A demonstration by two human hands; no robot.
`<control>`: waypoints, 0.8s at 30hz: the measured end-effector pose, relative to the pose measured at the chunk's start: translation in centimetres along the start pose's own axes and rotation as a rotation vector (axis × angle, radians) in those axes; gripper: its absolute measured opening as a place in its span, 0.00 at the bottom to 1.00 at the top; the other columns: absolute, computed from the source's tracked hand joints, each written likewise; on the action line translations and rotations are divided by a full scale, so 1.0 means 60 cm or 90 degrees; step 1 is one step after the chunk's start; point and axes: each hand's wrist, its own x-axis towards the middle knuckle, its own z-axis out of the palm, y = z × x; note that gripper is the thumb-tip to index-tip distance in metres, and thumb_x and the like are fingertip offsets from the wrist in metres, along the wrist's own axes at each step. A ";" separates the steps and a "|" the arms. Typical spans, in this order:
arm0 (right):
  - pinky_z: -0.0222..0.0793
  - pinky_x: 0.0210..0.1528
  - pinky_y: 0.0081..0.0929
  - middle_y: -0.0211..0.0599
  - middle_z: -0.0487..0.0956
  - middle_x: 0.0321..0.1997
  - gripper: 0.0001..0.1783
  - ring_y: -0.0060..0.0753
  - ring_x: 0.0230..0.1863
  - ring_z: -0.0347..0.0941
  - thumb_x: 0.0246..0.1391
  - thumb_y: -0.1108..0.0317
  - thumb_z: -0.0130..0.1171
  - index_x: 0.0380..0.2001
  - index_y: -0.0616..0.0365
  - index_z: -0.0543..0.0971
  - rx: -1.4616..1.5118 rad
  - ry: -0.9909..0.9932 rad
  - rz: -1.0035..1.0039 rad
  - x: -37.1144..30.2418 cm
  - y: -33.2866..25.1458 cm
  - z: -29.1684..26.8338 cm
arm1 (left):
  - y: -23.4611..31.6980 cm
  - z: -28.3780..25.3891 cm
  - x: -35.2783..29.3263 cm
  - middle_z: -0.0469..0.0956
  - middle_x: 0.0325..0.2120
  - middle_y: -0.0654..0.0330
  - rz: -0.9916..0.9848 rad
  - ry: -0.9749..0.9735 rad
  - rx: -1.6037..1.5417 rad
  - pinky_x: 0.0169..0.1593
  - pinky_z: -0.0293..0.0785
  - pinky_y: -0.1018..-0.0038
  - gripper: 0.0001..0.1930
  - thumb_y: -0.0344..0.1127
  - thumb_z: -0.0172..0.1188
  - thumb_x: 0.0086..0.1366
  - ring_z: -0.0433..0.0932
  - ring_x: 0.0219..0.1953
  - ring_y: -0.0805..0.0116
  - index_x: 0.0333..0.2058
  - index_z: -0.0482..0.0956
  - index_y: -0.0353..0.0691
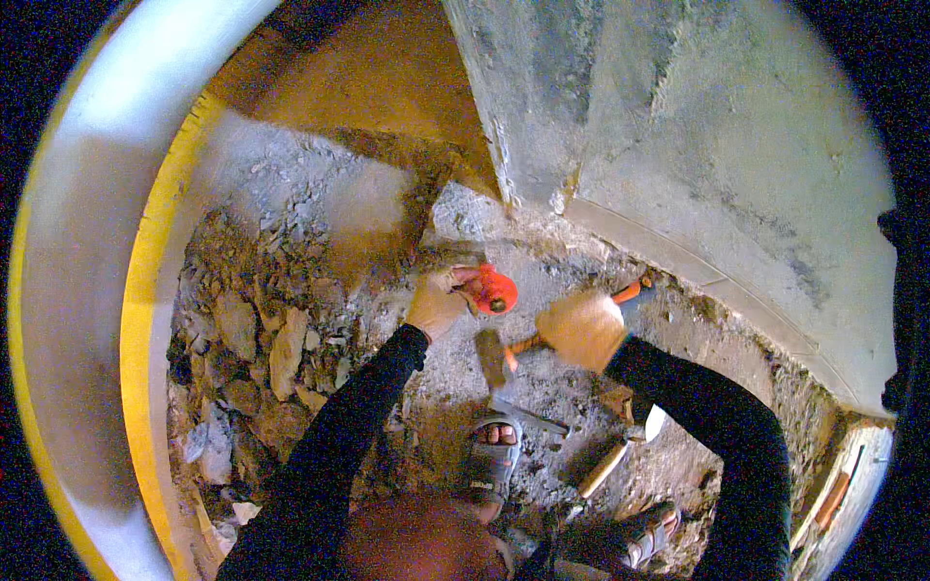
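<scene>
My left hand (439, 304) is closed around a chisel with a round red-orange hand guard (499, 288). The chisel's metal striking end shows in the middle of the guard, while its tip is hidden. To the right, my right hand (583, 331) grips a hammer by its orange handle (632, 291). The dark hammer head (491, 357) hangs just below the guard, apart from it. Slight blur softens my right hand.
Broken stones (254, 339) pile up on the left, beside a yellow-edged curved border (145, 281). A grey wall (717, 126) rises at the right. Near my sandalled foot (497, 450) lie a flat metal bar (533, 416) and a tool with a light wooden handle (603, 471).
</scene>
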 end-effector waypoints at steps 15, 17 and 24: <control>0.75 0.26 0.50 0.40 0.82 0.24 0.08 0.49 0.27 0.82 0.46 0.61 0.61 0.27 0.52 0.82 0.054 -0.070 -0.002 -0.001 -0.007 0.002 | -0.035 -0.020 0.001 0.86 0.37 0.57 0.002 -0.018 0.026 0.33 0.81 0.74 0.19 0.13 0.54 0.58 0.84 0.34 0.69 0.47 0.84 0.28; 0.75 0.25 0.50 0.40 0.82 0.24 0.08 0.49 0.27 0.82 0.48 0.61 0.61 0.27 0.53 0.82 0.097 -0.082 0.119 -0.003 -0.012 0.001 | -0.021 -0.019 -0.004 0.86 0.39 0.55 -0.050 -0.032 0.020 0.33 0.82 0.73 0.19 0.14 0.53 0.57 0.85 0.37 0.69 0.47 0.83 0.28; 0.77 0.25 0.50 0.38 0.83 0.23 0.09 0.49 0.26 0.83 0.54 0.60 0.59 0.24 0.49 0.82 0.042 -0.024 -0.144 -0.005 -0.026 -0.015 | -0.009 -0.017 -0.016 0.86 0.39 0.57 -0.003 -0.028 -0.096 0.32 0.83 0.72 0.18 0.13 0.55 0.56 0.85 0.34 0.66 0.45 0.84 0.29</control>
